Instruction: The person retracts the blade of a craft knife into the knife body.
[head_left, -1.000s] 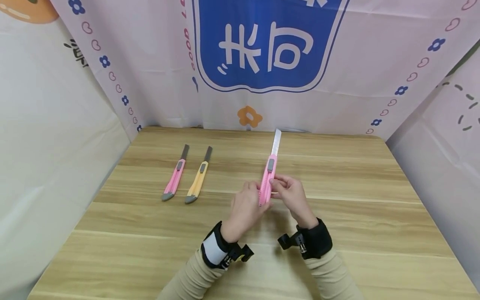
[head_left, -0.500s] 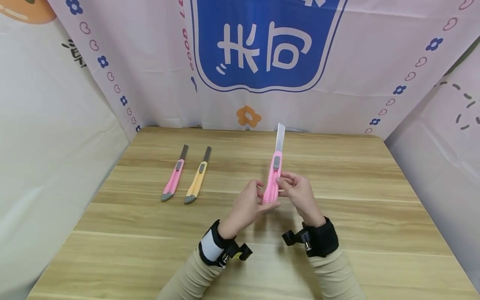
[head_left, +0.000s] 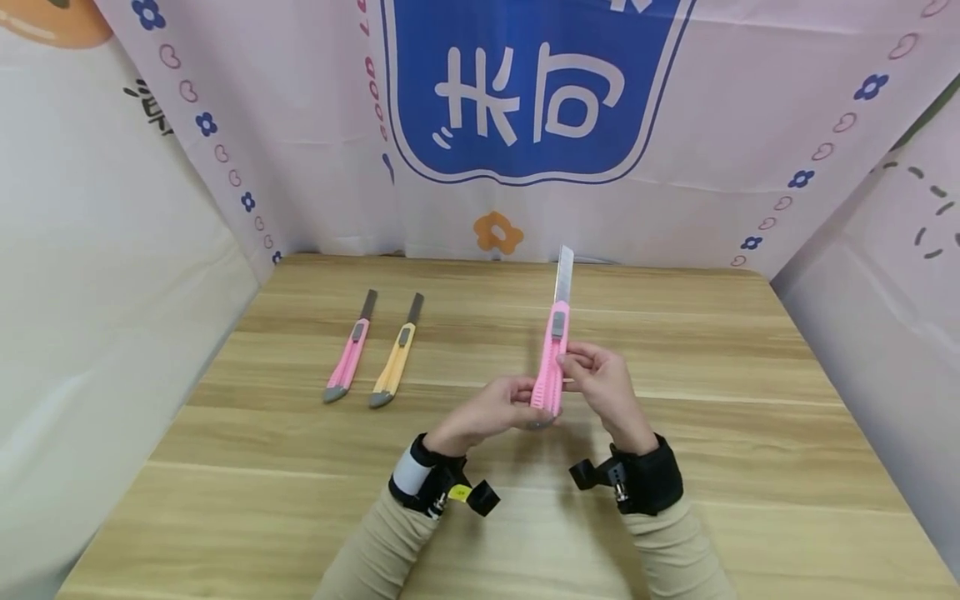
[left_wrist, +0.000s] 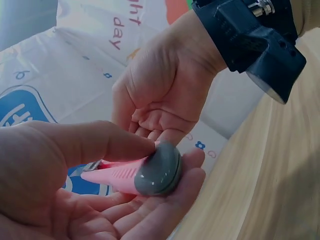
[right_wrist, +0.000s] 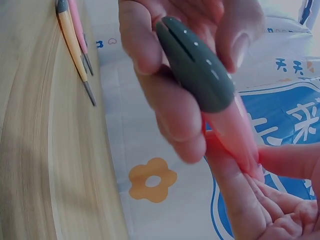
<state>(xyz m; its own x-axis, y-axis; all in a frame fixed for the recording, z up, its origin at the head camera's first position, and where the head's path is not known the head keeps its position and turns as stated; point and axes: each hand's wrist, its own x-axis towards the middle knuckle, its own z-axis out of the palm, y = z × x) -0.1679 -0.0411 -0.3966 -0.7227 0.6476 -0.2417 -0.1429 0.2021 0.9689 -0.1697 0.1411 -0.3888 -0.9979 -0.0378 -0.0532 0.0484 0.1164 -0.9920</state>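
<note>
A pink utility knife [head_left: 551, 371] is held up over the table with its long silver blade [head_left: 564, 275] extended and pointing away. My left hand [head_left: 489, 410] grips the lower end, the thumb against the grey end cap [left_wrist: 159, 169] and the fingers beneath it. With thumb and fingertips, my right hand [head_left: 611, 393] pinches the middle of the handle from the right side. The grey slider [head_left: 558, 325] sits near the top of the handle, above both hands. In the right wrist view the end cap faces the camera and the blade is hidden.
To the left, a second pink utility knife [head_left: 348, 362] and a yellow utility knife [head_left: 394, 367] lie side by side on the wooden table [head_left: 262, 483], blades out and pointing away. A printed cloth [head_left: 330, 167] hangs behind the table's far edge.
The held knife and my right hand have shifted to the right. My left hand has turned at the wrist, and its fingers now hold the knife's bottom end. The two lying knives stay put.
</note>
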